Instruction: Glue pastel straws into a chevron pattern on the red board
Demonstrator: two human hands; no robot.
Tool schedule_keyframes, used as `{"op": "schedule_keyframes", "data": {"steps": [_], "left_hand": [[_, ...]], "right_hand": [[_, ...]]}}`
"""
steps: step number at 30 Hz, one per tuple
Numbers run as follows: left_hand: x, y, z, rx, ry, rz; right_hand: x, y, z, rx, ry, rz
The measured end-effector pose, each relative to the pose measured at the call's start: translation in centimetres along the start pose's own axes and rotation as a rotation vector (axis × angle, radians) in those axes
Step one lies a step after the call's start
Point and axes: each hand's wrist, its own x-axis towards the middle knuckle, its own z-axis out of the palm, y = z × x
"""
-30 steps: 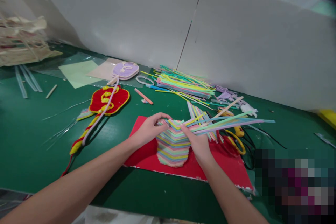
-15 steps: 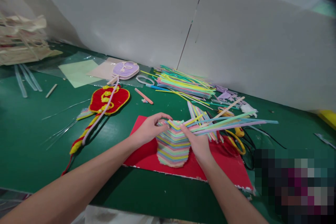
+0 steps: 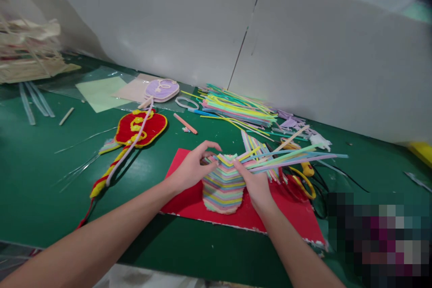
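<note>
A striped panel of pastel pipe cleaners in chevron rows stands over a red board. At its upper left corner is my left hand, its thumb on the panel's front and its index finger raised and bent; the other fingers are partly hidden. My right hand grips the upper right edge, thumb in front. Long loose pipe cleaners in green, blue, lilac and yellow stick out rightward from that hand. Behind it, another striped piece lies on the board.
On the green table lie a red and yellow fan-shaped piece and a lilac one. A pile of pipe cleaners sits by the grey partition. Yellow-handled scissors and dark cords lie right.
My left index finger has lifted away from the panel's top edge, and the thumb has shifted slightly right. The loose pipe cleaner ends have drawn a little left.
</note>
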Motion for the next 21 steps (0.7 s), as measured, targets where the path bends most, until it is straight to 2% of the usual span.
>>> {"op": "schedule_keyframes", "data": {"steps": [6, 21], "left_hand": [[-0.05, 0.23, -0.28, 0.078, -0.008, 0.110], [0.24, 0.12, -0.37, 0.032, -0.008, 0.029]], "right_hand": [[-0.03, -0.15, 0.03, 0.019, -0.013, 0.011], [-0.04, 0.08, -0.03, -0.015, 0.005, 0.006]]}}
